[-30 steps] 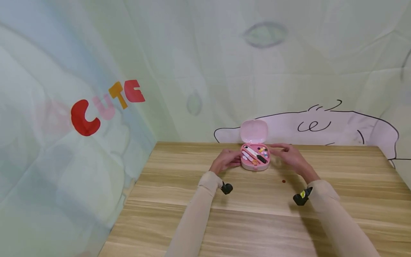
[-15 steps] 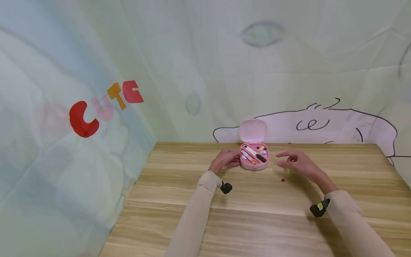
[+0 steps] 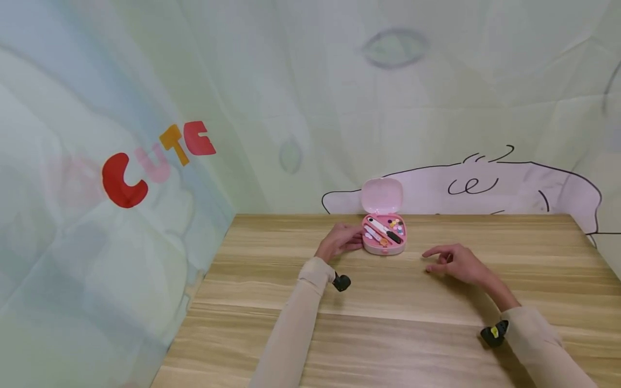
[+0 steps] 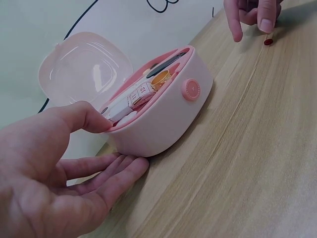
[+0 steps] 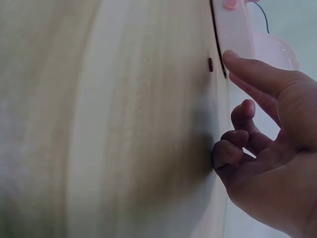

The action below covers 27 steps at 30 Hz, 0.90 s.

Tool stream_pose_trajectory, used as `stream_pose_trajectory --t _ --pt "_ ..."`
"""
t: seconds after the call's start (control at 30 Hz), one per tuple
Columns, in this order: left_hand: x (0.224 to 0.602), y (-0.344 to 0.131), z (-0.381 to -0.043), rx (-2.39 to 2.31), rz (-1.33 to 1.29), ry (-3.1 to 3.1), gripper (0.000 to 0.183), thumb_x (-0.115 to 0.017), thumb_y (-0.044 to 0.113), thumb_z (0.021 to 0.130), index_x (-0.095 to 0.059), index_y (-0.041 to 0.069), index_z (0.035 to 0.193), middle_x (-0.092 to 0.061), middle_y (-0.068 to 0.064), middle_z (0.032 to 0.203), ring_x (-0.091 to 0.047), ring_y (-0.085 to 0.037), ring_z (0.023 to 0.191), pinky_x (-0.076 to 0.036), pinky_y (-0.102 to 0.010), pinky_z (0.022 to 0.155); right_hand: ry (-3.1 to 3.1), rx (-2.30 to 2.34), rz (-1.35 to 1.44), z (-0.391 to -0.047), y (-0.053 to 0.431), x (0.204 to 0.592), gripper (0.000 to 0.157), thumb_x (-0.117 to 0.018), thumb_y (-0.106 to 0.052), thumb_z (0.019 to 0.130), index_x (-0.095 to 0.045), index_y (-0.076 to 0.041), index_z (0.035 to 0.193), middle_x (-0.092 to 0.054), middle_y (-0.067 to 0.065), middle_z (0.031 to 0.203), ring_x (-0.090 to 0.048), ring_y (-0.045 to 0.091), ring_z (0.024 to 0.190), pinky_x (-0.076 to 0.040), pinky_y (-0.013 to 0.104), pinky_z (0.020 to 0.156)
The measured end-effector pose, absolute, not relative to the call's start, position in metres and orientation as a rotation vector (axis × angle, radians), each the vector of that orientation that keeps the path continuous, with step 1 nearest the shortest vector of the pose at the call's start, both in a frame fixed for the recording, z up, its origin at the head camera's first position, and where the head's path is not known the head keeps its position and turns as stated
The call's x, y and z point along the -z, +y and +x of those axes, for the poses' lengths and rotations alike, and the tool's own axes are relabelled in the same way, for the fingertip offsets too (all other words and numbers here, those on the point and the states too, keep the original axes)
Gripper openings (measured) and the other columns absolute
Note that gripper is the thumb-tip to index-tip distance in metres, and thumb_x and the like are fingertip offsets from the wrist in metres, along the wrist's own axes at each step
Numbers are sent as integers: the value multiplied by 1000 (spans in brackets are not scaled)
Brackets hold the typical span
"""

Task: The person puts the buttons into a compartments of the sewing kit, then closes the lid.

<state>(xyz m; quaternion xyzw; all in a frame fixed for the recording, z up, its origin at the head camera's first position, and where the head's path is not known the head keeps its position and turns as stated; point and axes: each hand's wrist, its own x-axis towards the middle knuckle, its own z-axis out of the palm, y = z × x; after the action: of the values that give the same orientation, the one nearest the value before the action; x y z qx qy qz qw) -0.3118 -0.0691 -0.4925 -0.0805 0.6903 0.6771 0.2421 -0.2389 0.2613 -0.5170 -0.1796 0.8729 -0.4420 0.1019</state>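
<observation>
A pink sewing box stands on the table with its lid raised. My left hand grips its left side, thumb over the rim and the other fingers low against the outer wall. Inside lie a tape measure, a gold-coloured thimble, a black-handled tool and several small coloured buttons. Right of the box, my right hand hovers low over the wood, index finger and thumb apart. A small dark red button lies on the table just by that thumb's tip.
The wood-grain table ends at the back against a printed cloth backdrop, close behind the sewing box. Another cloth side with coloured letters runs along the left edge.
My right hand has left the right side of the sewing box and come back toward me and to the right, down to the red button. The left hand has stayed at the box.
</observation>
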Motion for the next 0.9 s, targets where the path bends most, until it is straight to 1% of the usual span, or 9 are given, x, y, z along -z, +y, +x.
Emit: stream_pose_trajectory --t 0.23,0.5,0.73,0.9 --pt "492 -69 -311 -1863 -212 1888 23 -67 15 99 -72 -5 111 -72 -12 98 -69 -17 83 -63 -31 85 2651 1222 -578 -234 259 521 25 -82 -16 90 -77 -5 113 -54 0 78 -48 16 71 -38 24 56" --pt "493 -69 -311 -1855 -206 1903 25 -66 17 101 -72 -5 113 -72 -11 98 -69 -16 83 -63 -30 84 2727 1181 -586 -231 257 524 8 -82 -13 90 -80 -11 97 -57 -3 75 -49 16 74 -40 25 61" --pt "492 -68 -311 -1856 -223 1891 27 -66 17 101 -72 -5 115 -73 -12 101 -69 -17 84 -62 -31 88 2724 1199 -575 -232 257 526 6 -82 -13 89 -78 -13 92 -54 -3 75 -49 16 73 -39 25 61" --pt "493 -69 -312 -1855 -218 1892 27 -66 17 102 -72 -6 115 -72 -12 100 -68 -17 85 -62 -31 88 2716 1202 -572 -233 255 524 6 -82 -14 90 -76 -14 90 -54 -3 75 -49 16 74 -39 26 61"
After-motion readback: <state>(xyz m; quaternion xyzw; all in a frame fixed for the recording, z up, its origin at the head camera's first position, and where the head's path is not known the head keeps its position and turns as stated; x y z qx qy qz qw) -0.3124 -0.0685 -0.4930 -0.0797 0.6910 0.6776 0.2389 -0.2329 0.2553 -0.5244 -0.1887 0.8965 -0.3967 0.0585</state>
